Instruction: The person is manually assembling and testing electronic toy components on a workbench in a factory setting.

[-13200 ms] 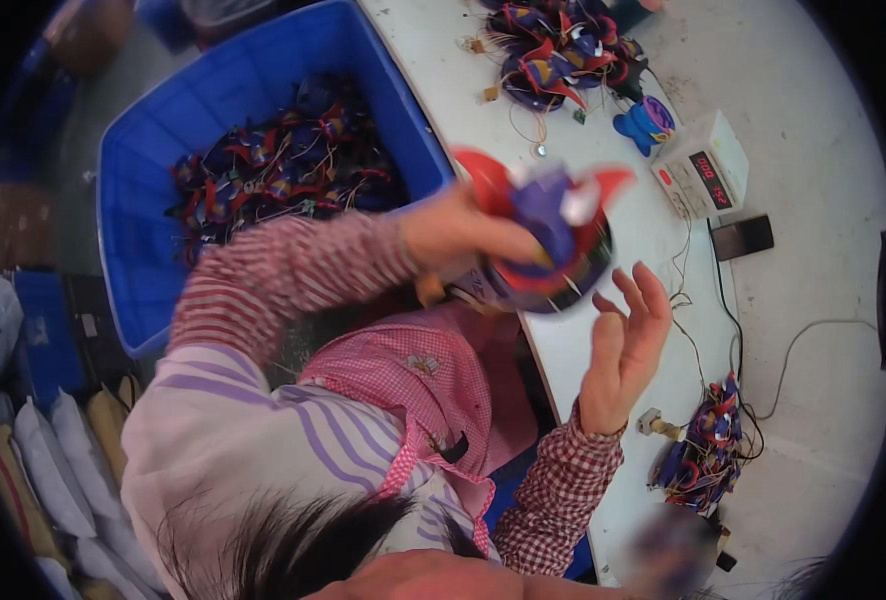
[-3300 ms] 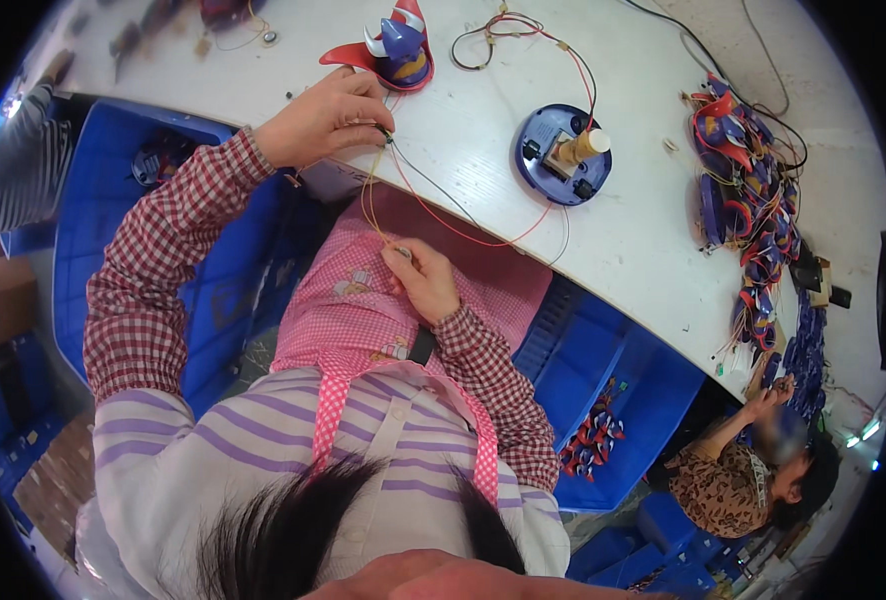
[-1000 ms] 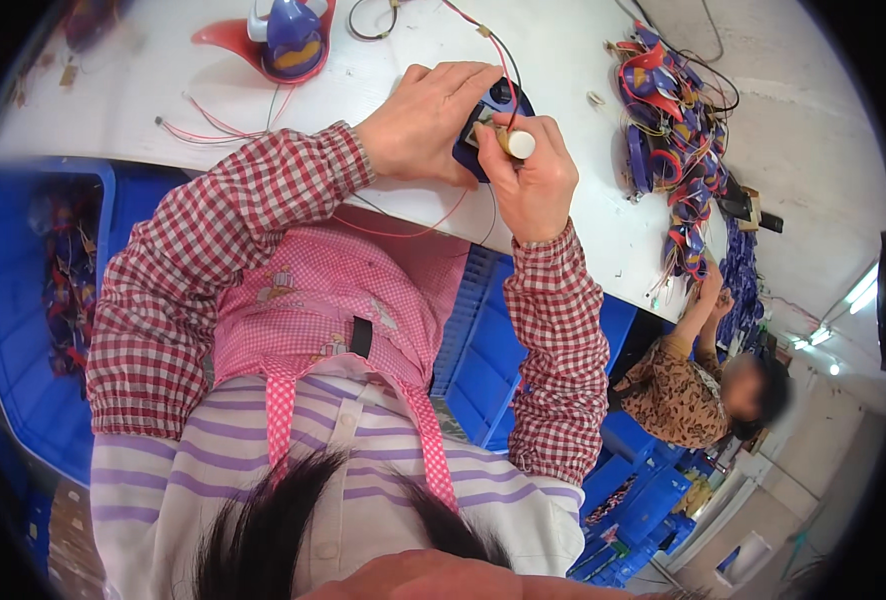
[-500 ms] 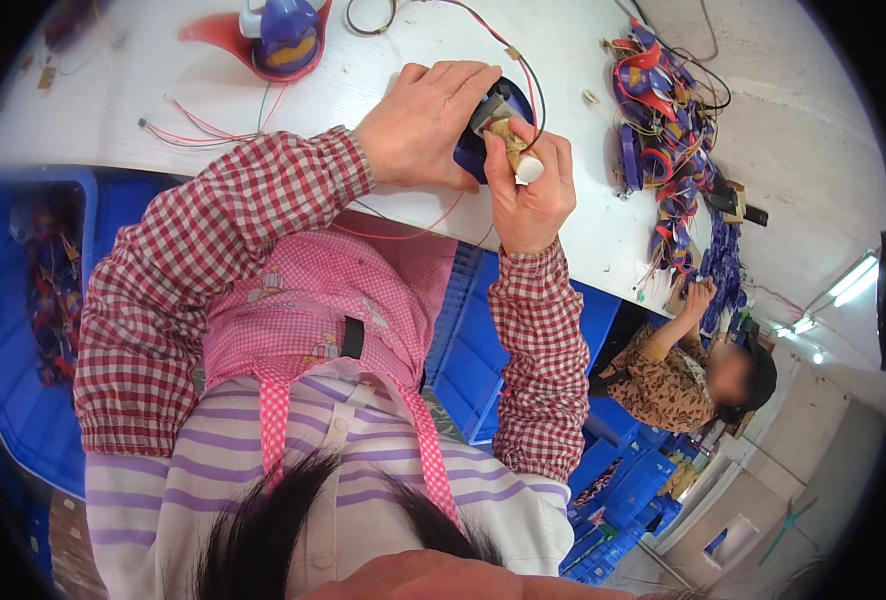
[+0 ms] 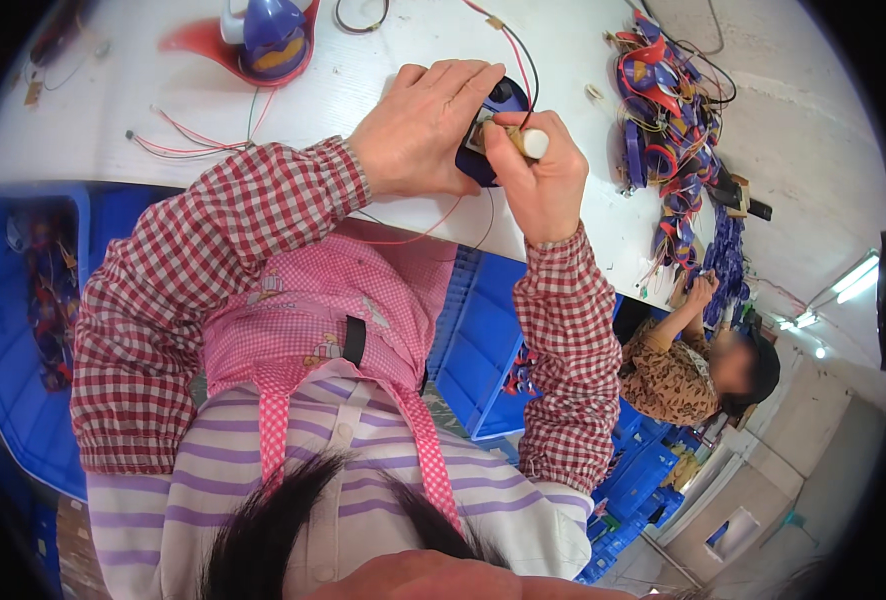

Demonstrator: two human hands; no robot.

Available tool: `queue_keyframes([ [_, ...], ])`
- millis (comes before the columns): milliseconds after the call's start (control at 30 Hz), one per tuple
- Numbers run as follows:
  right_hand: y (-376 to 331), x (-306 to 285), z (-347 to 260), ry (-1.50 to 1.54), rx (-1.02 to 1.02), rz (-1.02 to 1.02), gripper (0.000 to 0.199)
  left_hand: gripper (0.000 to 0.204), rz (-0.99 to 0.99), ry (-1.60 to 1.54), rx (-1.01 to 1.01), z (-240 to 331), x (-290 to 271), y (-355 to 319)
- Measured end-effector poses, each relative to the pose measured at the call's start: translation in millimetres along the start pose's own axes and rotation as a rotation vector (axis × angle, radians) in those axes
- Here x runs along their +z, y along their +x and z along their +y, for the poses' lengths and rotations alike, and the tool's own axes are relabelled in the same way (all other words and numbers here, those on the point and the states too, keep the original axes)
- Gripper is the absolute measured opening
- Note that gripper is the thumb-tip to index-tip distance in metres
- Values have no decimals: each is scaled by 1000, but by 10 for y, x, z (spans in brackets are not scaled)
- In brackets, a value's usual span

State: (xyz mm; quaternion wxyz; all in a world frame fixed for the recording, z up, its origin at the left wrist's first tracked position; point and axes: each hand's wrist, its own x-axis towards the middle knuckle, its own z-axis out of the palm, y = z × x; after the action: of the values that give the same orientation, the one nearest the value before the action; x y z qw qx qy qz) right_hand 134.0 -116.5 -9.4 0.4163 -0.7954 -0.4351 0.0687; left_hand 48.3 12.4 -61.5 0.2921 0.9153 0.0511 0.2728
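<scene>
At the table's near side, my left hand (image 5: 413, 130) is curved around a dark blue plastic housing (image 5: 504, 98), holding it against the white tabletop. My right hand (image 5: 555, 178) is closed around a short tan-wrapped stick with a round white end (image 5: 536, 144). The stick's other end is over the inside of the housing, where a pale part partly shows; my fingers hide where it touches. Red and black wires (image 5: 523, 62) come down to the housing from above. A thin red wire (image 5: 418, 238) loops below my left hand over the table edge.
A blue and red plastic assembly (image 5: 275, 42) stands upper left, with loose wires (image 5: 188, 143) near it. Along the right side lies a heap of similar wired parts (image 5: 663, 165). Blue crates (image 5: 13, 330) stand below the table. Another person (image 5: 675, 372) works farther right.
My right hand has shifted slightly right and turned, so the stick's white end points more to the right. My left hand keeps its hold on the housing.
</scene>
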Motion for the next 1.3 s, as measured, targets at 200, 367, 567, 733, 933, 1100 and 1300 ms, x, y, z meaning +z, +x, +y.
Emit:
queue_keyframes([
  [200, -3, 80, -175, 82, 71, 22, 10, 105, -17, -60, -15, 68, -213, -79],
  [367, -58, 205, -246, -21, -108, 92, 10, 105, -23, 56, -3, 90, -373, -210],
  [567, -318, -90, -711, -150, -66, 160, 44, 47, 239, -190, 41, 320, -1623, -867],
  [733, -1430, 406, -1122, 182, -273, -382, 29, 32, 550, -241, -696, 291, -1654, -2288],
  [933, -1211, 1712, -636, -2, 344, -659, 86, 60, 362, -69, -734, -32, -1422, -2424],
  [1100, -1277, 2243, -348, 191, 355, -550, 61, 57, 363, -600, -778, -229, -1240, -2525],
  [1300, -1341, 2052, -330, 969, 683, -573, 32, 42, 237, -1256, -942, 73, -1440, -2501],
])
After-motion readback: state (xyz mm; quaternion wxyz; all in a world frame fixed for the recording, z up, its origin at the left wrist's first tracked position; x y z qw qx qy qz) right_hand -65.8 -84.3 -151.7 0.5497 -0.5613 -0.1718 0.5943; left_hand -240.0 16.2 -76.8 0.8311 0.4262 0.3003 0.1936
